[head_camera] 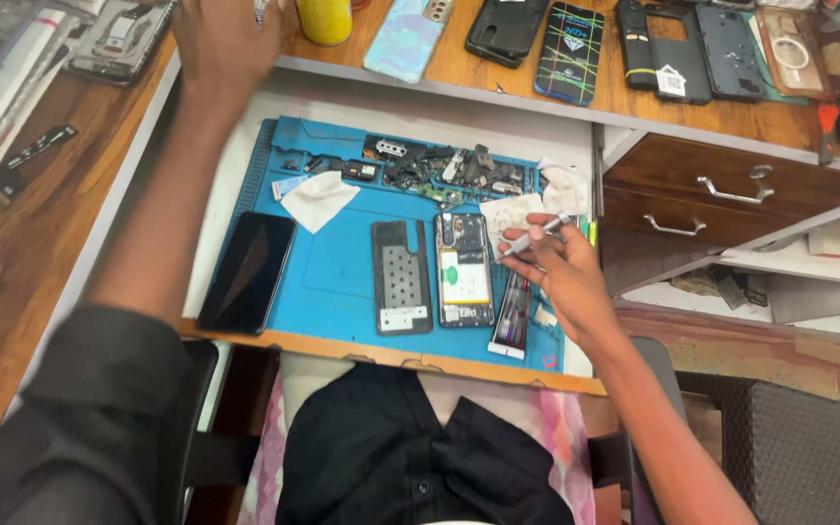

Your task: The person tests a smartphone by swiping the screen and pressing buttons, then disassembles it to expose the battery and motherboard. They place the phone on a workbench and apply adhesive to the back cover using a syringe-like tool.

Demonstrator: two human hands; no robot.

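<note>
Item: slim metal tool (537, 233), light, stiff, slippery-looking; best pinched mid-shaft. The right hand (561, 277) is pinching it in curled fingers, hovering at the blue mat's (342, 262) right edge, beside the opened phone (465, 269). The left hand (221, 39) is reaching far-left; fingers out of frame.

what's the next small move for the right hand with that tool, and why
Probably lower the right hand so the tip of the slim silver tool meets the opened phone on the blue mat. The tool sits just beside that phone, whose insides are exposed, while the left hand reaches up to the shelf.
</note>
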